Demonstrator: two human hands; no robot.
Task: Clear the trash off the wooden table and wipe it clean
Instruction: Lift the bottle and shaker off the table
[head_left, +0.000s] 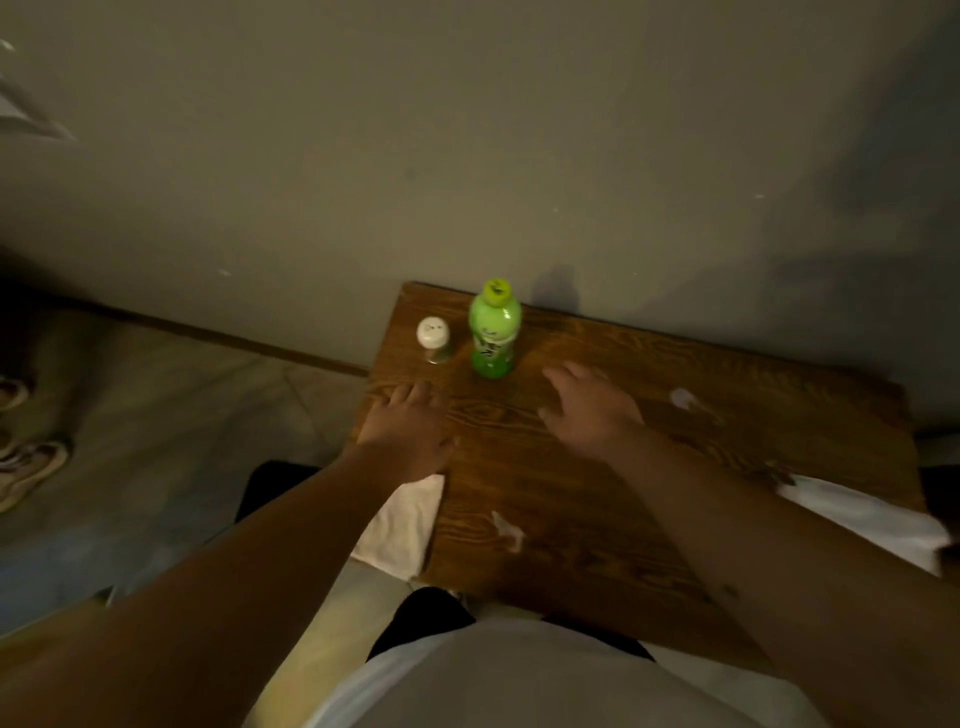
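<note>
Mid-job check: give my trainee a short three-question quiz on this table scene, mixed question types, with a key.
1. True or false: the green bottle stands upright on the wooden table.
2. Multiple choice: the small white-capped jar is (A) left of the bottle, (B) right of it, (C) in the right hand.
3. Fill in: the left hand rests open near the table's ____ edge, above a white cloth.

Key: 1 true. 2 A. 3 left. Both hands hold nothing; white paper scraps lie on the tabletop.
</note>
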